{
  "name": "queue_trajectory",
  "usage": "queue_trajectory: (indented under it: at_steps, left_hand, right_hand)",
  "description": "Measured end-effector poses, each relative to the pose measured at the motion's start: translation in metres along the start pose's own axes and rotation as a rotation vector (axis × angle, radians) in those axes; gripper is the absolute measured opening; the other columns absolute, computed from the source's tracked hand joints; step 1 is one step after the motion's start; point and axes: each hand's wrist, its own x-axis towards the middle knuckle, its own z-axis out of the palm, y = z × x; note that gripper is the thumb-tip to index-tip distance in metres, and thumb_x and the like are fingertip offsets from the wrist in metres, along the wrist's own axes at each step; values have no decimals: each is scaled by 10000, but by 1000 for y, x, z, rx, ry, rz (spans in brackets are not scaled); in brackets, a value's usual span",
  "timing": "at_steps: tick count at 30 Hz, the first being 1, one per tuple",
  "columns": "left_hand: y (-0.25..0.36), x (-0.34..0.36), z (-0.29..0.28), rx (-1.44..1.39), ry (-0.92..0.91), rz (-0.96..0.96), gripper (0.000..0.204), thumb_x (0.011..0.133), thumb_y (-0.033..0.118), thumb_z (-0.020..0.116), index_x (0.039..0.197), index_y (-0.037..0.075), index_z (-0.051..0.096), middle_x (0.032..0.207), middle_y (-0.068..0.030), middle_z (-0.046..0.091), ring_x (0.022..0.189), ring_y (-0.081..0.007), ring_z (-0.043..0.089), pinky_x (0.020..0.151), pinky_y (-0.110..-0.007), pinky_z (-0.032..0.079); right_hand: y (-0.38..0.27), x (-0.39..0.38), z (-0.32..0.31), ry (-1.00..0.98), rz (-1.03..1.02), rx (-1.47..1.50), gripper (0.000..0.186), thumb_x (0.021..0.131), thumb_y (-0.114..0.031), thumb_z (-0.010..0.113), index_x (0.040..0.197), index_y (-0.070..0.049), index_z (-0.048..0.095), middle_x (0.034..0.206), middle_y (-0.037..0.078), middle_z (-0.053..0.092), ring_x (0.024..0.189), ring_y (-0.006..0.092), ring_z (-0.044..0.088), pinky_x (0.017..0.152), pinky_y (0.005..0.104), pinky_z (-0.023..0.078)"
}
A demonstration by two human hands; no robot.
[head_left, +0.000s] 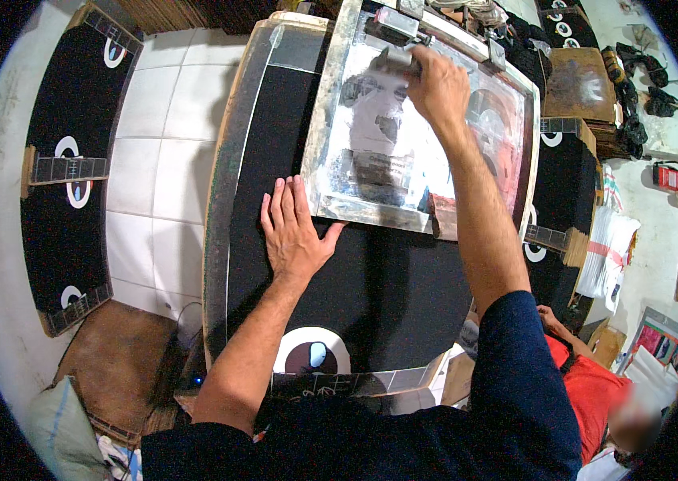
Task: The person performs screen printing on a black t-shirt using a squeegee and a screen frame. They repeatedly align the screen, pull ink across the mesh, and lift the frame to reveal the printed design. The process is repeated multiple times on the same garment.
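Note:
A metal-edged screen printing frame (331,112) with a shiny, ink-smeared mesh lies tilted over black fabric (387,297) on a long board. My right hand (440,84), at the far part of the frame, is closed around a dark grey squeegee (395,61) on the mesh. My left hand (295,228) lies spread on the fabric, its fingertips against the frame's left edge and its thumb by the near corner. Near me on the fabric is a printed eye shape (315,353) in white, brown and light blue. A reddish-brown patch (445,215) sits at the frame's near right corner.
Another board with black fabric and printed eyes (62,232) stands left, across a white tiled floor (151,172). More printed fabric (555,180) lies to the right. A person in a red shirt (587,393) is at the lower right. Brown boards (119,361) are stacked lower left.

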Motion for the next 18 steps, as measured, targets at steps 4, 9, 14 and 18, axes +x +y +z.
queue_trajectory:
  at_steps: [4,9,14,18]
  left_hand:
    - [0,-1,0,5,15,3,1119,810,542,805,1579,-53,253,1576,-244,383,1500,-365,340,1234,-555,226]
    - [2,1,-1,-10,59,28,1123,803,534,815,1578,-55,256,1572,-247,387,1496,-366,351,1231,-560,234]
    - [2,1,-1,24,6,10,1148,820,565,798,1593,-49,211,1566,-251,377,1504,-363,334,1239,-571,231]
    - [1,0,0,41,5,7,1151,818,561,800,1594,-49,207,1567,-255,374,1505,-363,331,1240,-572,231]
  right_hand:
    - [6,17,13,172,-106,52,354,733,-43,730,1073,-129,681,965,77,703,951,331,669,747,461,498]
    - [-43,-68,-27,-57,2,34,284,735,0,719,979,-128,647,921,72,651,876,324,637,716,446,490]
    - [-25,-47,-31,-128,-25,124,261,770,-6,685,1007,-107,647,919,96,670,897,349,658,750,490,510]
    - [5,15,10,56,0,48,280,763,-18,685,1027,-102,646,989,111,688,957,358,671,767,502,544]
